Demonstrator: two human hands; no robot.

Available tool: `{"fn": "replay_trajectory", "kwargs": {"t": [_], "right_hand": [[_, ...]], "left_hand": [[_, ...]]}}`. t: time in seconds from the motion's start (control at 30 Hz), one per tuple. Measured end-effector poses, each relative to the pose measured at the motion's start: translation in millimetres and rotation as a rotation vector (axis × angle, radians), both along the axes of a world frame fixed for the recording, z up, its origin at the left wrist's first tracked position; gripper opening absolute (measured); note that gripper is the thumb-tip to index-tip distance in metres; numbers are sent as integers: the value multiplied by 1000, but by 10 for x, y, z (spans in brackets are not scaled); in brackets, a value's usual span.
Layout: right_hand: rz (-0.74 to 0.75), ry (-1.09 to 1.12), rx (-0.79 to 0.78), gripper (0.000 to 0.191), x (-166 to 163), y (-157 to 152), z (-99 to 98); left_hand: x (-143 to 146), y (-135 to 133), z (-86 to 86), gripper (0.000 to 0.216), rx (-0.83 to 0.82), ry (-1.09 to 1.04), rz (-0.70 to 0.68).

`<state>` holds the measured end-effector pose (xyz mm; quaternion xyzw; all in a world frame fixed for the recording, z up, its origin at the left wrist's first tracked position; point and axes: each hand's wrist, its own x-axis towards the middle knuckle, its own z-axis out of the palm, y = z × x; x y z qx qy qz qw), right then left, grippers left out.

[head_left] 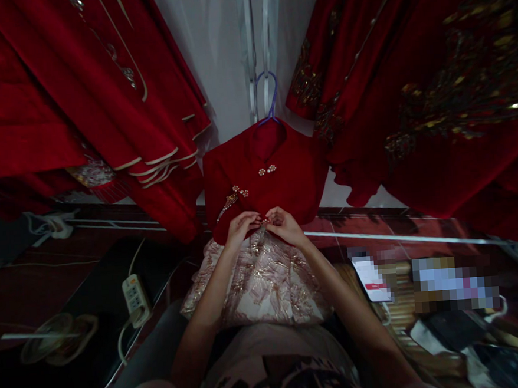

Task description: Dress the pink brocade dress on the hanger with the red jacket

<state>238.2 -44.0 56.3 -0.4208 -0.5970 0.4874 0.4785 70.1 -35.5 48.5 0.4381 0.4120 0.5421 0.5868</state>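
Observation:
A short red jacket [281, 195] with a stand collar hangs on a purple hanger [272, 101] straight ahead. Below its hem spreads a pale pink and gold brocade skirt [265, 282], reaching to my lap. Beaded flower clasps [267, 170] sit under the collar, and a jewelled ornament [228, 203] lies on the left front. At the jacket's lower front edge, my left hand [242, 226] and my right hand [284, 226] meet. The fingertips of both pinch a small beaded clasp [265, 221], mostly covered by the fingers.
Red garments [146, 107] hang at left, and more with gold embroidery [468, 79] at right. A power strip [137, 300] and a plastic cup with straw [51, 338] are on a black surface at left. At right, a phone [371, 278] rests on a slatted surface.

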Motion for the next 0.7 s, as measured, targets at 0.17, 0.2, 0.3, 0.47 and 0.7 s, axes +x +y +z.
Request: {"fn": "replay_trajectory", "kwargs": {"t": [0.17, 0.2, 0.3, 0.47, 0.7], "right_hand": [[10, 13, -41, 26, 78, -16, 154], [32, 14, -52, 27, 87, -24, 178], [75, 23, -61, 27, 93, -45, 215], [90, 43, -49, 27, 67, -48, 182], [97, 38, -50, 28, 58, -32, 140]], "left_hand": [[-12, 299, 124, 25, 12, -171, 264], [-11, 347, 154, 23, 8, -211, 271], [1, 431, 239, 15, -52, -328, 256], [17, 430, 290, 10, -108, -445, 240], [41, 451, 271, 7, -106, -429, 312]]}}
